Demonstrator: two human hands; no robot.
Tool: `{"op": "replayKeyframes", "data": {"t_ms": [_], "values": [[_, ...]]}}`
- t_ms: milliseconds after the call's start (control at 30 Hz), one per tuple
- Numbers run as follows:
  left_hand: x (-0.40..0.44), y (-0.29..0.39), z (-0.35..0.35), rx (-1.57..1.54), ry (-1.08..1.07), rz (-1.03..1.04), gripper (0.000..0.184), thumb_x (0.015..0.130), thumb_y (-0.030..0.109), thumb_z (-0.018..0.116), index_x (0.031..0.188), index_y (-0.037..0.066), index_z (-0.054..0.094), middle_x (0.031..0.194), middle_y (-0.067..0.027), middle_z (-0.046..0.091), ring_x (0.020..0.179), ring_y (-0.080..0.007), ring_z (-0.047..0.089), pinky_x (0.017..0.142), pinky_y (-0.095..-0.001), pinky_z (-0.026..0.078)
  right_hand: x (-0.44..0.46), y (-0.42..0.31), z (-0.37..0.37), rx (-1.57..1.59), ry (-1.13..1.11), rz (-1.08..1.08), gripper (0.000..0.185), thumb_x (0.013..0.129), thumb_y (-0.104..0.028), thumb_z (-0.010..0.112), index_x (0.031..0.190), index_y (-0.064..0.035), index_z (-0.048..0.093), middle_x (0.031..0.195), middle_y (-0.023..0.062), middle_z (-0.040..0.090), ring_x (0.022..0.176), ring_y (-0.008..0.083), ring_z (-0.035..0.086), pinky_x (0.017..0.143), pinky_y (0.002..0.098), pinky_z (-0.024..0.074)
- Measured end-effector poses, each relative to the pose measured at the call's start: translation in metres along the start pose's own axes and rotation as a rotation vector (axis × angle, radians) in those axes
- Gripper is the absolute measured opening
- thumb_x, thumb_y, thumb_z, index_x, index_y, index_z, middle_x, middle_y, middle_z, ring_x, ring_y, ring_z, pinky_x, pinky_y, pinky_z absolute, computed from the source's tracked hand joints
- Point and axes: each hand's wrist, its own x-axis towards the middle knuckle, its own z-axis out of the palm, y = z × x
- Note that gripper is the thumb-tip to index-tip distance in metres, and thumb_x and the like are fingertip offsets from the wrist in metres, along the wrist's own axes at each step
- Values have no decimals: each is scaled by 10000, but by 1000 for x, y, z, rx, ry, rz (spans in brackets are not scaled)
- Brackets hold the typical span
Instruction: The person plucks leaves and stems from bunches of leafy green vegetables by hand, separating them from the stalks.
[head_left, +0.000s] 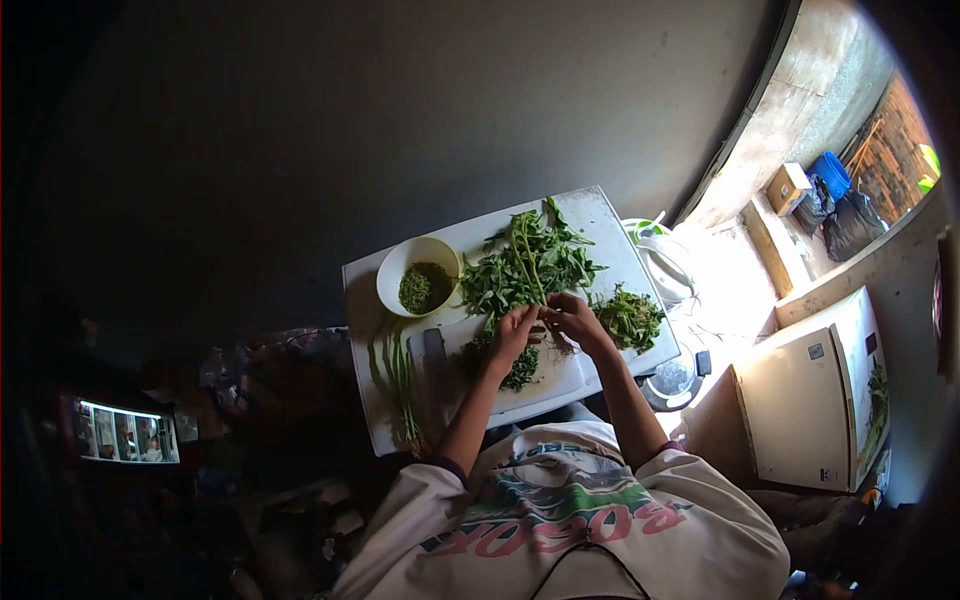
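Over the white cutting board, my left hand and my right hand are close together, fingers closed round the lower stems of a leafy green stalk. Its leafy end points away from me, and thin roots seem to hang below my fingers. Beyond lies a pile of leafy greens. Chopped greens rest on the board, partly behind my left forearm. A broad knife blade lies at the board's left side. Beside my right hand is a smaller heap of greens.
A pale bowl holding chopped greens stands at the table's back left. Long green onions lie along the left edge of the white table. A small white fridge stands to the right, and a dark wall rises behind the table.
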Motion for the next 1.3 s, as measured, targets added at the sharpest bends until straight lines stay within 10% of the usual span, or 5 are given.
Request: {"op": "replayKeyframes", "data": {"t_ms": [833, 1300], "values": [[-29, 54, 43, -143, 284, 477, 129, 1039, 167, 544, 1040, 45, 587, 967, -16, 611, 874, -131, 616, 852, -303, 501, 16, -37, -83, 678, 319, 22, 223, 976, -158, 646, 1137, -6, 614, 929, 29, 627, 800, 120, 614, 732, 261, 517], [-42, 89, -11, -111, 212, 534, 217, 1071, 199, 464, 1102, 10, 567, 935, -31, 558, 778, -130, 592, 754, -298, 525, 11, -22, -116, 327, 350, -35, 351, 953, -189, 683, 1230, 16, 617, 1043, 64, 683, 883, 152, 661, 774, 297, 531]]}}
